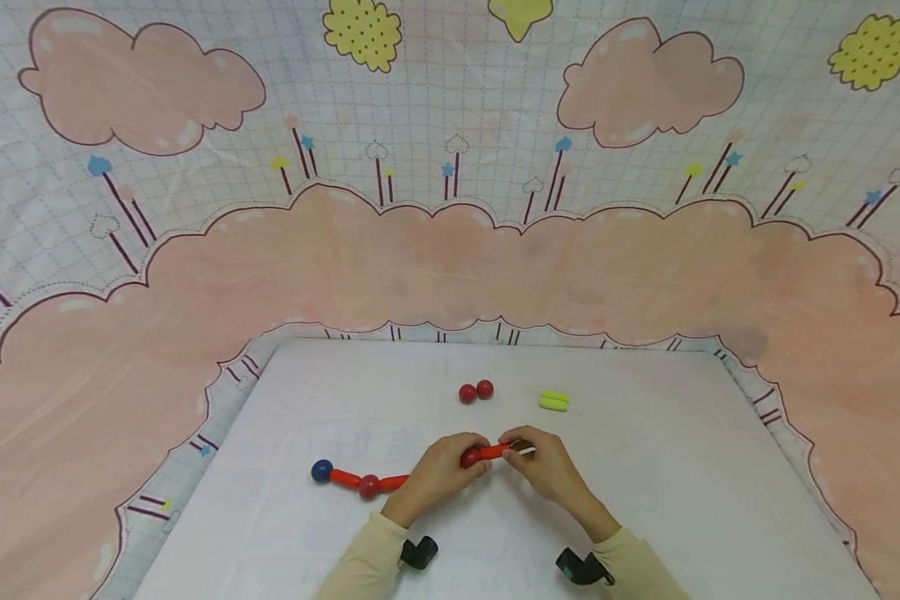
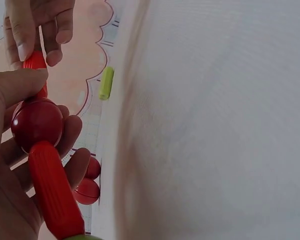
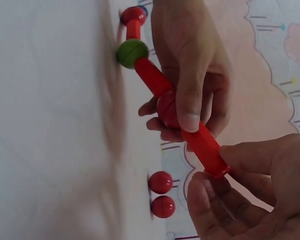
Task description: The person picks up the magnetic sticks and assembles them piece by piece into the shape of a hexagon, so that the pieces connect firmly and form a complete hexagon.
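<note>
A chain of balls and red rods runs from a blue ball at the left, past a red ball, to both hands. A green ball sits mid-chain in the right wrist view. My left hand grips a red ball further along, its thumb against the end rod. My right hand pinches the free tip of that last red rod between thumb and fingers. In the head view, the left hand hides the chain's middle.
Two loose red balls lie side by side beyond the hands on the white table. Yellow-green rods lie to their right. A cloth with printed clouds surrounds the table's far edge and sides.
</note>
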Demonstrator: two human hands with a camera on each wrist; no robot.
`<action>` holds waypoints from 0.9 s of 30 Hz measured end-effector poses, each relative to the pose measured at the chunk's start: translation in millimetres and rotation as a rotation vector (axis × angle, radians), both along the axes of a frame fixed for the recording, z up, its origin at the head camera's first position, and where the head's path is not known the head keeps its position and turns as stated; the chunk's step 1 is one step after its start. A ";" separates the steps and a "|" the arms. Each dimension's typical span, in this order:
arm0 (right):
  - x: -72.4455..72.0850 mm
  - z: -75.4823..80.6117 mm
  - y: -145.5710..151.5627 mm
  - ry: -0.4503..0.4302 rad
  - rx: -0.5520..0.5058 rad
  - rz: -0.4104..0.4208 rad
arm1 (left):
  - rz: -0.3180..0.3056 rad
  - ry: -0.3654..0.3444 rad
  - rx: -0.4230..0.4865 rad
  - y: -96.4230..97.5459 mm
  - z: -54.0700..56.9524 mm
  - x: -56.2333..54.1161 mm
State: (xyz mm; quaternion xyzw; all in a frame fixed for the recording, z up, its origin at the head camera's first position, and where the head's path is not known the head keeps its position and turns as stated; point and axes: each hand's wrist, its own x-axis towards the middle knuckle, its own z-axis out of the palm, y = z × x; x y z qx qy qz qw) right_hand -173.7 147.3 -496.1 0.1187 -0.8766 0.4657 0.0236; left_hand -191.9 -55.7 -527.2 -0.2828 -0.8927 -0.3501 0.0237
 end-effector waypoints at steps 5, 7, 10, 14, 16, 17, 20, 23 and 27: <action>-12.8 4.9 1.1 -0.008 0.009 -0.043 | 0.014 -0.004 -0.001 -0.3 -0.1 0.0; -21.0 5.9 2.2 -0.025 0.007 -0.062 | 0.021 -0.013 -0.007 -0.1 0.0 -0.2; -35.4 4.6 3.9 -0.065 -0.008 -0.076 | 0.030 -0.035 -0.016 0.2 0.5 -0.3; -53.3 0.4 5.0 -0.125 -0.005 -0.096 | 0.036 -0.057 -0.022 0.5 -0.1 -0.6; -61.2 -2.4 5.1 -0.134 0.005 -0.104 | 0.039 -0.059 -0.022 0.7 -0.2 -0.6; -65.0 -3.8 5.0 -0.137 0.007 -0.109 | 0.039 -0.058 -0.022 0.6 -0.3 -0.7; -75.7 -7.1 3.7 -0.134 -0.003 -0.121 | 0.042 -0.062 -0.021 0.7 0.5 0.1; -85.5 -9.7 1.4 -0.143 -0.021 -0.141 | 0.041 -0.059 -0.021 0.3 0.8 0.6; -96.4 -13.6 -2.2 -0.170 -0.026 -0.158 | 0.038 -0.042 -0.014 -0.2 0.1 0.9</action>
